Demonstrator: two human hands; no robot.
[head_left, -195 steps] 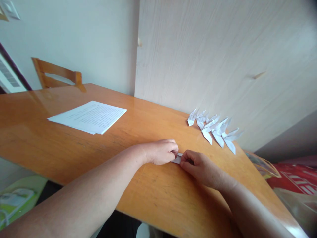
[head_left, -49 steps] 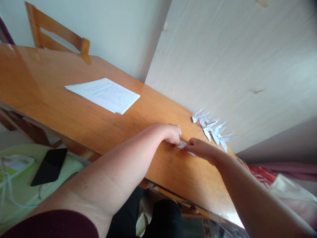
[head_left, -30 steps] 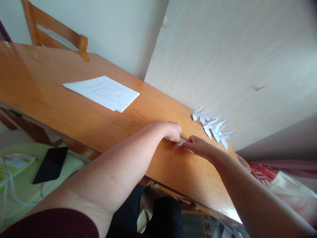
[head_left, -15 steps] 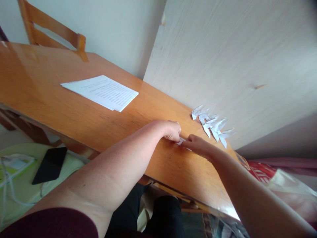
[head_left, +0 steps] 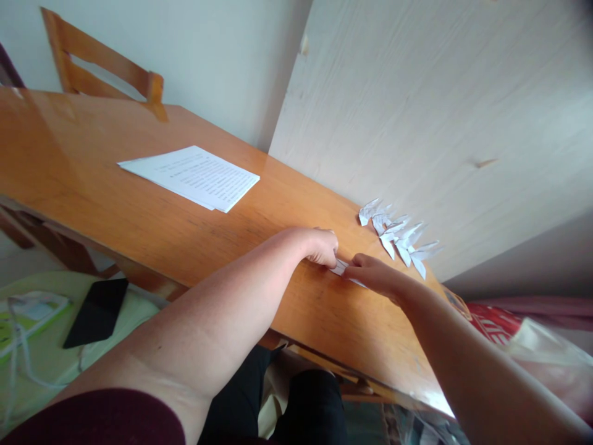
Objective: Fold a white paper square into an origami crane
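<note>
On the wooden table [head_left: 296, 321], a small folded strip of white paper [head_left: 339, 267] lies between my two hands. My left hand [head_left: 323, 247] is closed on its left end, with the knuckles curled over it. The right hand [head_left: 368, 272] grips the paper from the other side, thumb and fingers pressed together. Much of the paper is hidden under the fingers. Several folded paper cranes [head_left: 393, 233] stand in a row beyond my right hand, near the light panel.
A stack of printed sheets [head_left: 199, 179] lies on the table to the left. Behind the table are a wooden chair [head_left: 106, 59] and a pale wooden panel [head_left: 407, 111]. A black phone [head_left: 96, 312] rests on a green stool [head_left: 50, 364]. A red bag [head_left: 493, 318] is at the right.
My right hand has shifted slightly to the right, and a little more of the paper strip shows between the hands. The whole view has tilted slightly.
</note>
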